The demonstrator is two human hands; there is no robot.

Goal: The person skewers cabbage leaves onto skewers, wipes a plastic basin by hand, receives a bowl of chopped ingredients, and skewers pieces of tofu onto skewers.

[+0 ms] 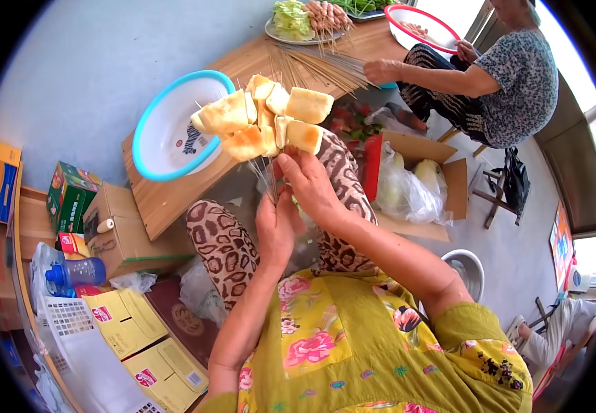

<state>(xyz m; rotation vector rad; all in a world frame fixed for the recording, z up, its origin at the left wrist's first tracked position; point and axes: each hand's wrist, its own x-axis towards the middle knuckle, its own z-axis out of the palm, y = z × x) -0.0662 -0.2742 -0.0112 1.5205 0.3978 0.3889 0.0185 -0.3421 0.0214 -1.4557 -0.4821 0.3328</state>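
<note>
My left hand [275, 228] is closed around the lower ends of a bundle of thin skewers [265, 173], held upright in front of my knees. Pale chunks with golden-brown skin [246, 143], bread-like in look, are threaded on the upper ends; I cannot tell their exact kind. Just above the left hand, my right hand [306, 184] has its fingers closed at the skewers, right below a chunk on the right side. Its fingertips are partly hidden. Behind the chunks, a white basin with a blue rim [148, 141] stands on the wooden table.
Along the wooden table [243, 65] lie loose skewers [318, 67] and a plate [270, 31] of lettuce and skewered meat. A co-worker [511, 76] sits at right near a red-rimmed basin [391, 15]. Below stands a cardboard box [457, 179] with bagged vegetables; more boxes [115, 237] are at left.
</note>
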